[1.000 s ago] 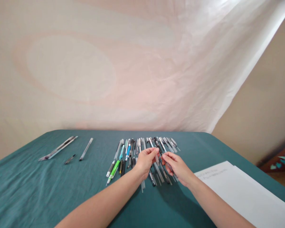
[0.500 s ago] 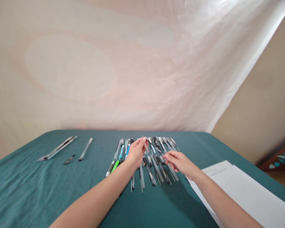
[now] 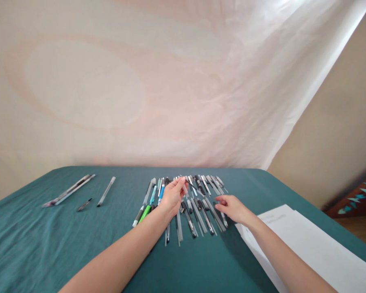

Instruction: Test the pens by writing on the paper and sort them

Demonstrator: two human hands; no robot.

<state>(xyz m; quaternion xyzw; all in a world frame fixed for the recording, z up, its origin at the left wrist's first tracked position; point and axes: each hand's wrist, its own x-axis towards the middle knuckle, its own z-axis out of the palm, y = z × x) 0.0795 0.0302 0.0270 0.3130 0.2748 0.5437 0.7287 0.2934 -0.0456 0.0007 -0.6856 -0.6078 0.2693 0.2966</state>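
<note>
My left hand (image 3: 173,196) is over the middle of several laid-out pens, its fingertips pinching a thin dark pen refill (image 3: 195,188) that slants down to the right. At the right end of the near row is my right hand (image 3: 232,207), its fingers curled over the upper end of a clear pen (image 3: 224,220) with a dark tip. Pens and clear barrels (image 3: 198,217) lie side by side in the near row. A farther row (image 3: 213,185) is partly hidden by my left hand. A green marker (image 3: 145,213) lies left of my left wrist.
On the left of the green cloth (image 3: 110,244) lie a bundle of long pens in a clear sleeve (image 3: 68,191), a short dark pen piece (image 3: 84,204) and a clear pen with a dark end (image 3: 106,191). White paper sheets (image 3: 311,248) lie under my right forearm.
My right hand has moved slightly right and down to the end of the near row, where a dark-tipped pen now shows beneath it. My left hand keeps its pinch. The view has shifted slightly.
</note>
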